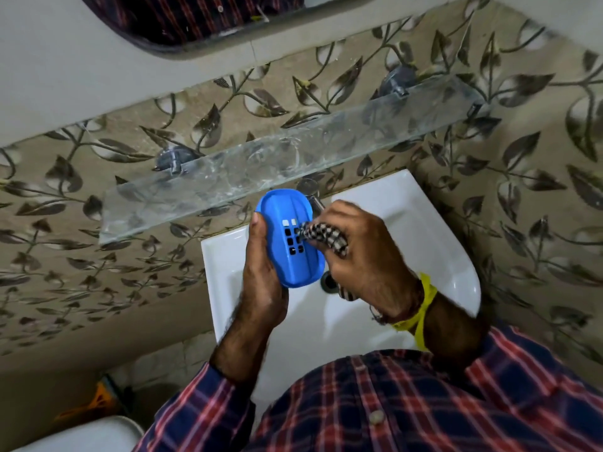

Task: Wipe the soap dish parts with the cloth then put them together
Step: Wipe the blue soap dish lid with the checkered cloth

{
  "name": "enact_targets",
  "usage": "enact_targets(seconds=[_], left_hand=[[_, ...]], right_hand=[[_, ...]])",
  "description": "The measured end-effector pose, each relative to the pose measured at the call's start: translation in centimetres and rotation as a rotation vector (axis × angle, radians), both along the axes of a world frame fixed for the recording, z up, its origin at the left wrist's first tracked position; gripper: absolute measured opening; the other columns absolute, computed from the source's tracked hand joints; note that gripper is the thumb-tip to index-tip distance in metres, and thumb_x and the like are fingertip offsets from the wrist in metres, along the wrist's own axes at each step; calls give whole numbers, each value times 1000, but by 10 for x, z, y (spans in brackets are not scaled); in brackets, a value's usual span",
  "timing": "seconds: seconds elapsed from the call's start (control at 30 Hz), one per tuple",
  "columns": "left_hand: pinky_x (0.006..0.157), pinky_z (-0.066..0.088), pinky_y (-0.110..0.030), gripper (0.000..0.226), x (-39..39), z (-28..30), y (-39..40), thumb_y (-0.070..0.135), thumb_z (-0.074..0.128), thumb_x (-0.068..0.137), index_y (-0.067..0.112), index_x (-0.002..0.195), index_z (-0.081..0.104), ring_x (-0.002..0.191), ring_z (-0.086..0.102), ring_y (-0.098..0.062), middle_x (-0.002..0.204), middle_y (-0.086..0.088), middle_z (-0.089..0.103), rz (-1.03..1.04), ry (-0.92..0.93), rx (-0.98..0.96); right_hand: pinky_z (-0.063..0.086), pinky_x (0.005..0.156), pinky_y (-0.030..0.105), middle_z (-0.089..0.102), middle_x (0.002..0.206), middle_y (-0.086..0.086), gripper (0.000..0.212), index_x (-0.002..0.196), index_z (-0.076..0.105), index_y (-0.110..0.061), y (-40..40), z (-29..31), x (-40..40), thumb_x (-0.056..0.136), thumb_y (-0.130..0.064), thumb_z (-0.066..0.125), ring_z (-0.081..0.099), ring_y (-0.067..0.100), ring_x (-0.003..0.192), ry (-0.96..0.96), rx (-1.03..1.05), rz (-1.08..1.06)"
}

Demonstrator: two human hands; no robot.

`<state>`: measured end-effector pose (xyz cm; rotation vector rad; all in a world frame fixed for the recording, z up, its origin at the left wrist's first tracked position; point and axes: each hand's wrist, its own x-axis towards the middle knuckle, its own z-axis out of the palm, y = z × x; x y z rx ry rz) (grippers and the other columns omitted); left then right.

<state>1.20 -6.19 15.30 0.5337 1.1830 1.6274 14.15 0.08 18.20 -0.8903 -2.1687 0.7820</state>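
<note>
A blue oval soap dish part (284,216) with a grid of small square drain holes is held tilted above the white sink (424,223). My left hand (261,275) grips its left edge, thumb on the rim. My right hand (362,252) is closed on a black-and-white checked cloth (329,238) and presses it against the holes on the part's right side. A tail of the cloth hangs under my right wrist. No other soap dish part shows.
A glass shelf (261,168) on metal brackets runs across the leaf-patterned wall just above the sink. A tap (310,187) sits behind the dish. The sink drain (328,282) lies below my hands. A mirror is at the top, a white fixture at the bottom left.
</note>
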Motion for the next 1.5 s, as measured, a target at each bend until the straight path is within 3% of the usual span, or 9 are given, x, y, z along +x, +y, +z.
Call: enact_targets(seconds=[0.2,0.5,0.67,0.83,0.93,1.03,1.17,1.33,1.5], left_hand=[[77,59,-34,58,10,-6,-1,53,27,104,22,115,74,97,73,-22,111,-8,75,-59,-26,3],[79,57,-38,70,2,-5,-2,59,36,93,4,128,61,89,68,-26,103,-15,69,63,-44,-32],[92,48,-47,77,14,-7,1,58,35,93,8,151,39,109,55,-35,136,-32,52,40,-43,-41],[79,56,-40,62,14,-13,1,58,34,95,17,129,65,90,68,-25,102,-13,71,-22,19,-25],[78,58,-39,70,14,-13,1,60,33,95,11,141,53,92,67,-28,106,-18,68,-17,71,-32],[72,60,-33,60,16,-12,1,56,28,102,21,115,75,89,73,-22,98,-9,76,4,48,-45],[68,60,-30,62,9,-6,1,63,31,97,25,99,80,81,74,-17,91,-4,77,7,31,-12],[77,59,-33,56,25,-6,-6,57,30,100,26,118,73,97,72,-21,110,-7,76,-84,76,2],[82,57,-25,54,19,-3,-5,52,28,104,31,114,76,109,71,-17,116,-3,76,-52,64,5]], right_hand=[[54,73,45,65,91,10,8,91,70,-1,20,11,-4,83,-2,71,64,28,83,50,25,-79],[53,79,34,63,102,-6,23,105,70,-19,-8,1,16,85,-8,68,63,24,97,-271,-62,63],[54,88,41,64,108,-4,21,108,69,-18,-4,5,23,87,-15,71,64,25,102,-416,-200,139],[51,100,41,67,123,-6,34,121,67,-22,0,5,23,88,-24,73,63,17,113,-467,-354,266],[52,98,37,69,114,-7,29,115,71,-19,0,9,23,87,-20,75,64,12,108,-355,-420,324],[54,92,37,68,99,-9,18,102,74,-15,-4,11,22,84,-18,78,66,12,98,-236,-426,325],[56,85,41,68,97,-6,16,97,72,-20,-11,0,19,82,-20,78,67,21,94,-203,-303,45],[53,80,36,68,96,11,16,95,69,-4,2,8,3,81,-8,75,64,31,91,54,-49,-297],[54,84,37,66,100,8,23,100,71,-5,-14,15,-6,79,2,66,64,25,94,97,91,14]])
